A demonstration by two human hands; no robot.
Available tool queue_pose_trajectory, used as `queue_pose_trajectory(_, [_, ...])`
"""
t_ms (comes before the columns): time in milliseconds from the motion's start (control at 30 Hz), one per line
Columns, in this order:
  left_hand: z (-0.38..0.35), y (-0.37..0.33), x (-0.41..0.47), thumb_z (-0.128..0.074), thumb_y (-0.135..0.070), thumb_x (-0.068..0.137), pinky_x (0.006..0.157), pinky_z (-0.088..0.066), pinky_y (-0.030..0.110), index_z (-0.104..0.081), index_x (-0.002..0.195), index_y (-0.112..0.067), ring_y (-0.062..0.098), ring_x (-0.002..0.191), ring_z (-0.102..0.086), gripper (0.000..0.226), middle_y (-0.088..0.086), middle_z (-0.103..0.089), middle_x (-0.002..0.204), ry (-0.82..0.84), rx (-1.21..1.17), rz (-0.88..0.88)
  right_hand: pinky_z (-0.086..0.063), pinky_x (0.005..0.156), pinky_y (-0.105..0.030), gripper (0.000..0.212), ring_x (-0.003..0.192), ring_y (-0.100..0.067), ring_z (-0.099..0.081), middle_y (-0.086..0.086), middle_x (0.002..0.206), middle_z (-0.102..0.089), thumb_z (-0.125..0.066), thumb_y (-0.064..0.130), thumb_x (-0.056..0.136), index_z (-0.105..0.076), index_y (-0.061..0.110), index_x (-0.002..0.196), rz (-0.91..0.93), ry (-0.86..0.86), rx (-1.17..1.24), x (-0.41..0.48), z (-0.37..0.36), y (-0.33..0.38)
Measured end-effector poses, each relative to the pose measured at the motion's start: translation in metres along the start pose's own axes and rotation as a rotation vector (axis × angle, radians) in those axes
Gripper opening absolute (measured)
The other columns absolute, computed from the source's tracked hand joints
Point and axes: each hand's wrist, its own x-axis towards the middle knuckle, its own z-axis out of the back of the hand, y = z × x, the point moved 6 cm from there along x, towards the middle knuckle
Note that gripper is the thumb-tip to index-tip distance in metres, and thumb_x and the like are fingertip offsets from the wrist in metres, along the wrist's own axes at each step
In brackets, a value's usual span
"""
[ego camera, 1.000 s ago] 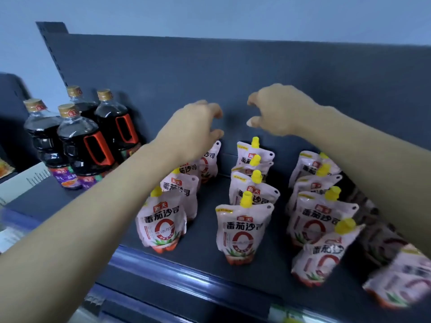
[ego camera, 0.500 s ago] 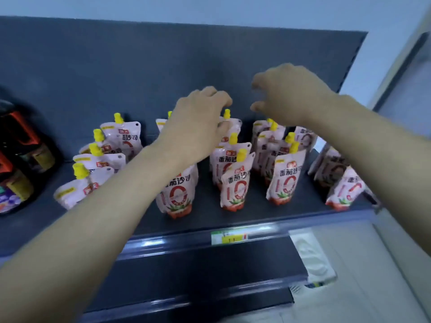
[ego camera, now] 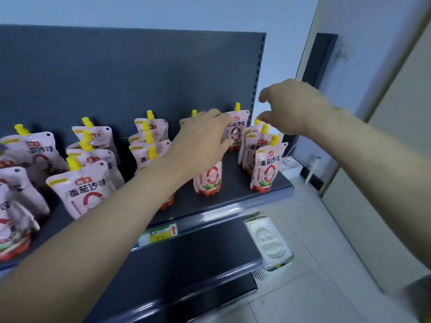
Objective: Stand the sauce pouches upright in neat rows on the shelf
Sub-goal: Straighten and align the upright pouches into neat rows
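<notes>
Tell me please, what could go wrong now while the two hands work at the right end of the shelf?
1. The left hand reaches over the front pouch toward the back pouch; the forearm could tip the front one over.
2. The rightmost front pouch stands near the shelf corner, so a nudge from the right hand may push it off.
3. The pouches stand close together, so one falling may topple others.

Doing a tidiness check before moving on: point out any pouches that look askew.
The pouches at the far left lean and overlap instead of standing in a straight row. The front pouch of the next row tilts left too. The right-end row stands upright.
</notes>
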Motion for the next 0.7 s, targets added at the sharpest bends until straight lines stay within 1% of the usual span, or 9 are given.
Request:
queue_pose_trajectory(100, [-0.028,-0.024,0.019,-0.055,-0.025,0.088,0.088,-0.044,0.043,-0.056,0.116,-0.012,0.028,0.104,-0.054,0.03,0.008,-0.058,0.116,0.011,-0.016,0.031,-0.046,0.078,-0.036,0.033,0.105,-0.038,-0.059,-0.017,0.112,-0.064,-0.055,0.026,0.091,-0.058,0.007,0.119,0.039,0.012,0.021,-0.002,-0.017,-0.03])
queue_pose_trajectory(167, [-0.051,-0.041,0.034,-0.056,-0.025,0.088,0.089,-0.043,0.04,-0.055,0.118,-0.014,0.027,0.108,-0.053,0.033,0.007,-0.058,0.119,0.042,-0.062,0.053,-0.048,0.08,-0.038,0.034,0.105,-0.037,-0.059,-0.017,0.112,-0.064,-0.055,0.026,0.091,-0.058,0.007,0.119,0.057,0.023,0.034,-0.001,-0.028,-0.055])
queue_pose_trajectory(200, [-0.062,-0.049,0.04,-0.057,-0.025,0.088,0.089,-0.043,0.037,-0.055,0.119,-0.015,0.026,0.108,-0.053,0.033,0.006,-0.058,0.119,0.06,-0.096,0.067,-0.048,0.081,-0.038,0.034,0.105,-0.037,-0.059,-0.016,0.112,-0.064,-0.055,0.026,0.092,-0.058,0.008,0.12,0.066,0.03,0.039,0.0,-0.034,-0.067])
queue_pose_trajectory(300, [-0.089,-0.061,0.054,-0.06,-0.025,0.087,0.081,-0.039,0.024,-0.058,0.117,-0.016,0.02,0.104,-0.056,0.032,0.003,-0.061,0.116,0.068,-0.215,0.132,-0.048,0.082,-0.038,0.035,0.105,-0.036,-0.059,-0.015,0.113,-0.064,-0.054,0.028,0.093,-0.058,0.009,0.121,0.102,0.065,0.058,0.005,-0.053,-0.097])
queue_pose_trajectory(333, [-0.096,-0.062,0.057,-0.061,-0.025,0.086,0.08,-0.038,0.023,-0.058,0.119,-0.015,0.019,0.103,-0.056,0.034,0.002,-0.062,0.115,0.061,-0.235,0.159,-0.047,0.081,-0.037,0.034,0.105,-0.036,-0.059,-0.015,0.114,-0.064,-0.054,0.027,0.093,-0.057,0.009,0.121,0.116,0.074,0.067,0.008,-0.059,-0.104])
queue_pose_trajectory(400, [-0.105,-0.058,0.059,-0.062,-0.023,0.086,0.081,-0.041,0.024,-0.057,0.121,-0.014,0.02,0.102,-0.057,0.037,0.004,-0.062,0.115,0.055,-0.235,0.217,-0.047,0.079,-0.036,0.033,0.105,-0.036,-0.059,-0.015,0.115,-0.063,-0.053,0.023,0.092,-0.057,0.008,0.121,0.146,0.091,0.105,0.016,-0.071,-0.11])
queue_pose_trajectory(533, [-0.119,-0.047,0.06,-0.064,-0.022,0.085,0.085,-0.044,0.029,-0.061,0.112,-0.01,0.022,0.104,-0.057,0.029,0.008,-0.061,0.116,0.063,-0.228,0.321,-0.049,0.085,-0.038,0.035,0.108,-0.034,-0.059,-0.014,0.12,-0.061,-0.054,0.02,0.091,-0.056,0.009,0.124,0.211,0.149,0.172,0.033,-0.093,-0.107])
queue_pose_trajectory(633, [-0.133,-0.04,0.065,-0.065,-0.025,0.084,0.084,-0.042,0.026,-0.06,0.112,-0.01,0.02,0.104,-0.056,0.031,0.008,-0.061,0.116,0.1,-0.237,0.359,-0.052,0.089,-0.041,0.032,0.108,-0.034,-0.059,-0.014,0.118,-0.063,-0.054,0.016,0.09,-0.059,0.005,0.12,0.233,0.18,0.214,0.047,-0.108,-0.105])
queue_pose_trajectory(700, [-0.144,-0.035,0.07,-0.066,-0.026,0.084,0.082,-0.041,0.025,-0.059,0.113,-0.01,0.016,0.1,-0.055,0.034,0.005,-0.061,0.115,0.129,-0.258,0.371,-0.052,0.089,-0.042,0.031,0.107,-0.033,-0.06,-0.014,0.117,-0.064,-0.054,0.015,0.09,-0.06,0.004,0.118,0.239,0.191,0.227,0.056,-0.117,-0.103])
